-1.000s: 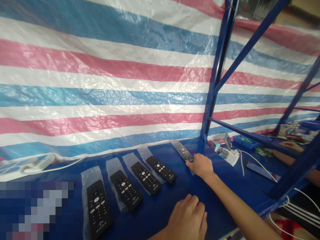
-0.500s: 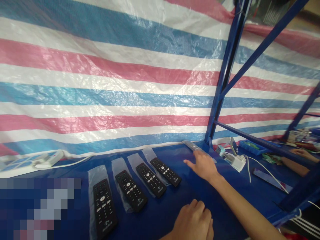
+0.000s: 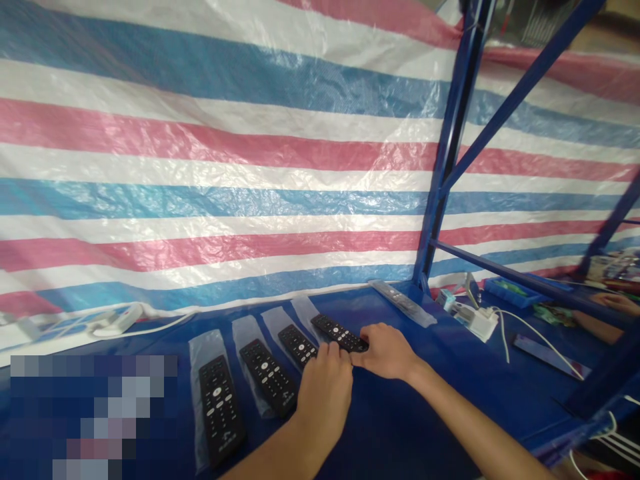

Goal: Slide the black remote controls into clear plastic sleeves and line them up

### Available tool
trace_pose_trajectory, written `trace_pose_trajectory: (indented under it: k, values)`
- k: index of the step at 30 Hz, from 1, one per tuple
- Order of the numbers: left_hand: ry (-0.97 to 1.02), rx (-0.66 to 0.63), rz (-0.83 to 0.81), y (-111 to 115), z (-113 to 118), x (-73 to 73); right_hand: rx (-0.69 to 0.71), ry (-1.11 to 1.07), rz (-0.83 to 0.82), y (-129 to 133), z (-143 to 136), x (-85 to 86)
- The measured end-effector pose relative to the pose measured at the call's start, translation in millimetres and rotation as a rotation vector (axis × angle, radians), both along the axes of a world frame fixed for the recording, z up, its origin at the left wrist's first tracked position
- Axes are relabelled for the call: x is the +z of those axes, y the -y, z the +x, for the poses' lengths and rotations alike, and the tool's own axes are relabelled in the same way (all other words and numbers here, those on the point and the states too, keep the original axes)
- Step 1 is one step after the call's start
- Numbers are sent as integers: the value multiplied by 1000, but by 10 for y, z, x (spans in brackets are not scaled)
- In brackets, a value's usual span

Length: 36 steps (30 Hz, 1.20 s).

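Observation:
Several black remote controls lie in a slanted row on the blue tabletop, each on a clear plastic bag. My right hand [image 3: 387, 351] closes its thumb and fingers on the near end of the rightmost remote control [image 3: 336, 329]. Beside it, my left hand [image 3: 327, 380] is closed, fingertips near that remote's lower edge; what they pinch is hidden. It covers the near end of another remote control [image 3: 297, 343]. Farther left lie a remote control [image 3: 267, 375] and the leftmost remote control [image 3: 220, 407]. A bagged remote control [image 3: 403, 303] rests apart at the back.
A blue metal post [image 3: 440, 180] rises behind the table's right part. Beyond it are a white charger [image 3: 477, 321] with cables, a blue tray [image 3: 515, 293] and another person's arm [image 3: 600, 323]. A white power strip [image 3: 117, 320] lies back left, before a striped sheet [image 3: 225, 160].
My right hand has left the bagged remote at the back and come toward me onto the rightmost remote. My left hand has moved forward and left, up to the row.

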State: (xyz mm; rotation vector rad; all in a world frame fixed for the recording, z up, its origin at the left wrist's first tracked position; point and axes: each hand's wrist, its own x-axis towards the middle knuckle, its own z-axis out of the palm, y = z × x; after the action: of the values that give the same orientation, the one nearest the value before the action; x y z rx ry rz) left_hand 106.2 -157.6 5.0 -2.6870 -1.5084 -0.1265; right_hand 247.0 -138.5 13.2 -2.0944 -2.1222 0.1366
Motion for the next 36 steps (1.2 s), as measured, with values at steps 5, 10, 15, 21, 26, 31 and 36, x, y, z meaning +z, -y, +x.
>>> trace_pose_trajectory:
  k: [5, 10, 15, 21, 26, 31, 36]
  values:
    - [-82, 41, -30, -138, 65, 112, -94, -130, 52, 65, 253, -23]
    - [-147, 44, -46, -169, 166, 148, -124, -247, 61, 197, 406, -31]
    - [-63, 56, -37, -309, 116, 145, -120, -300, 74, 430, 534, 37]
    - [39, 20, -17, -554, -38, 9, -32, -241, 32, 768, 657, 154]
    - [84, -65, 5, -576, -65, -64, 29, -227, 28, 840, 596, 166]
    - [45, -85, -2, -534, -74, -69, 29, -211, 43, 837, 584, 165]
    - [84, -119, -45, -517, -76, -56, 40, -197, 36, 844, 602, 140]
